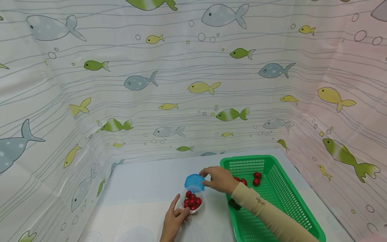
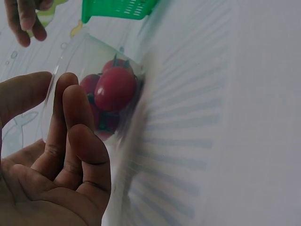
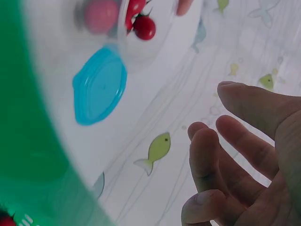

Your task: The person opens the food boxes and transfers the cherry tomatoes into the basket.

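A clear plastic container (image 1: 201, 207) with several small red tomatoes (image 1: 192, 201) stands on the white table. At its near left side, my left hand (image 1: 174, 220) holds the rim between thumb and index finger. The left wrist view shows the other fingers (image 2: 80, 113) curled beside the container wall. Just behind the container lies a blue lid (image 1: 193, 180), seen whole in the right wrist view. My right hand (image 1: 219, 179) hovers by the lid's right side, fingers loosely bent. Nothing shows between its thumb and fingers in the right wrist view.
To the right stands a large green basket (image 1: 276, 201) with a few more tomatoes (image 1: 256, 181) near its back. My right forearm crosses over its left rim. A fish-patterned curtain (image 1: 181, 67) surrounds the table at the back and both sides.
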